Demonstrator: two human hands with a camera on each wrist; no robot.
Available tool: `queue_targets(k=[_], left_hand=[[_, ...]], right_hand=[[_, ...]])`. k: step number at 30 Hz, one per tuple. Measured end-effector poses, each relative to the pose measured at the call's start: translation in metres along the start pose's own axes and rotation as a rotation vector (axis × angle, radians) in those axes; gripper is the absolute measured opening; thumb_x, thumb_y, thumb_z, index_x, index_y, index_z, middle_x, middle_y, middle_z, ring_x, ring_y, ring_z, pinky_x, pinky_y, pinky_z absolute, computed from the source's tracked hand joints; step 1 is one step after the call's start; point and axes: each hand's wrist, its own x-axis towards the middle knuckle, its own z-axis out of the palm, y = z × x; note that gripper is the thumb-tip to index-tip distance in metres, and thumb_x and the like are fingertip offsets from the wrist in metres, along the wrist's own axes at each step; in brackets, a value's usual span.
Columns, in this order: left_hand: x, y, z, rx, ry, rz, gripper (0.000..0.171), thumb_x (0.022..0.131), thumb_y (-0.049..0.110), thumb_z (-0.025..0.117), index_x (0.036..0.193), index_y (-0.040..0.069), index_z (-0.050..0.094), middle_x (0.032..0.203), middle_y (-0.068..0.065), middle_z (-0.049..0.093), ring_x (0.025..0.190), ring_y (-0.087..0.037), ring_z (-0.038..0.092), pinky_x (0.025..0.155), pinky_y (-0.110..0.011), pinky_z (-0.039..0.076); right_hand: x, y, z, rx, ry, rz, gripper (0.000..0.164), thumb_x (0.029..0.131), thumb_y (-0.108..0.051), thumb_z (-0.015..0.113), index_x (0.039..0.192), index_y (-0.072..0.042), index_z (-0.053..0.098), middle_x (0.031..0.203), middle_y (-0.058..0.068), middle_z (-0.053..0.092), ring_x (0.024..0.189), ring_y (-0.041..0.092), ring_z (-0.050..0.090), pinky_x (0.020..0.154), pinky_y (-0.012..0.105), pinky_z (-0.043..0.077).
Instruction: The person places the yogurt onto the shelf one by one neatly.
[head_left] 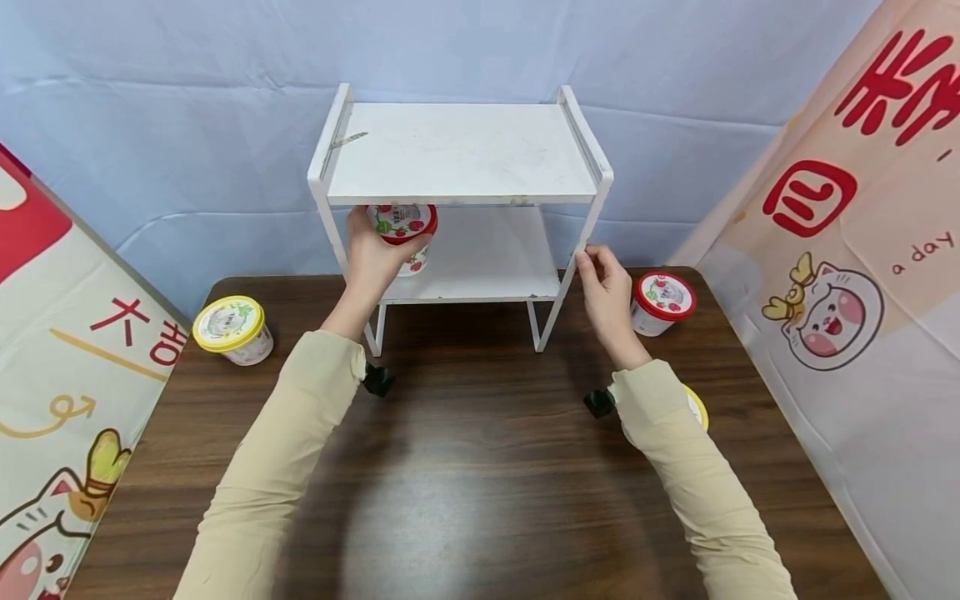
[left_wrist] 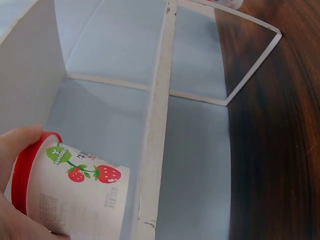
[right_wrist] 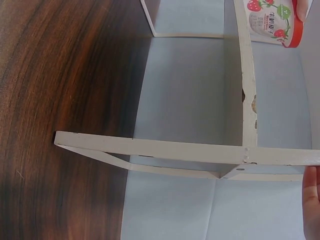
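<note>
My left hand (head_left: 369, 260) grips a paper cup (head_left: 405, 223) with a red lid and strawberry prints, inside the left end of a white two-tier rack (head_left: 465, 158). The cup is over the rack's lower shelf (head_left: 487, 258). In the left wrist view the cup (left_wrist: 80, 192) is tilted on its side of the picture, thumb and fingers around its red lid. On the other side, my right hand (head_left: 609, 298) pinches the rack's right front leg (head_left: 588, 229) just above lower-shelf height. Only part of that hand (right_wrist: 311, 202) shows at the edge of the right wrist view.
A yellow-lidded cup (head_left: 234, 329) stands left of the rack on the dark wooden table (head_left: 450, 467). Another red-lidded cup (head_left: 663, 302) is right of my right hand. A yellow lid (head_left: 696, 407) peeks from behind my right sleeve. Blue cloth (head_left: 465, 50) hangs behind the rack.
</note>
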Motion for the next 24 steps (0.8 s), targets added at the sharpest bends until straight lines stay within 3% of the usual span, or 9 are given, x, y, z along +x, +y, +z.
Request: queue_targets(k=[6,10,19,24], left_hand=[[0.002,-0.003,0.002,-0.011,-0.005,-0.01,0.093,0.072,0.028,0.076,0.14,0.006,0.018,0.136,-0.015,0.027,0.123,-0.024,0.034,0.101,-0.037,0.034],[0.003,-0.006,0.002,-0.016,-0.006,-0.022,0.092,0.072,0.027,0.076,0.141,0.006,0.017,0.136,-0.015,0.027,0.123,-0.025,0.033,0.101,-0.037,0.034],[0.002,-0.005,0.001,0.041,-0.027,-0.045,0.093,0.075,0.031,0.074,0.142,0.007,0.014,0.138,-0.017,0.023,0.124,-0.027,0.031,0.101,-0.039,0.034],[0.001,-0.002,0.002,0.084,0.002,0.02,0.093,0.074,0.031,0.074,0.141,0.006,0.014,0.137,-0.016,0.024,0.126,-0.025,0.029,0.103,-0.037,0.032]], right_hand=[[0.005,0.022,0.001,-0.008,0.014,0.001,0.023,0.093,-0.014,0.052,0.094,0.008,0.058,0.08,0.016,0.057,0.068,0.001,0.049,0.063,0.017,0.039],[0.005,0.023,0.002,-0.017,0.017,-0.016,0.024,0.094,-0.017,0.052,0.093,0.006,0.058,0.079,0.009,0.057,0.069,0.003,0.049,0.063,0.017,0.039],[0.004,0.021,0.001,-0.001,0.017,-0.013,0.024,0.093,-0.017,0.052,0.093,0.006,0.057,0.079,0.006,0.057,0.069,0.003,0.05,0.064,0.017,0.04],[0.002,0.013,0.0,0.01,0.006,0.003,0.023,0.094,-0.013,0.051,0.094,0.009,0.057,0.08,0.012,0.057,0.069,0.001,0.048,0.064,0.016,0.039]])
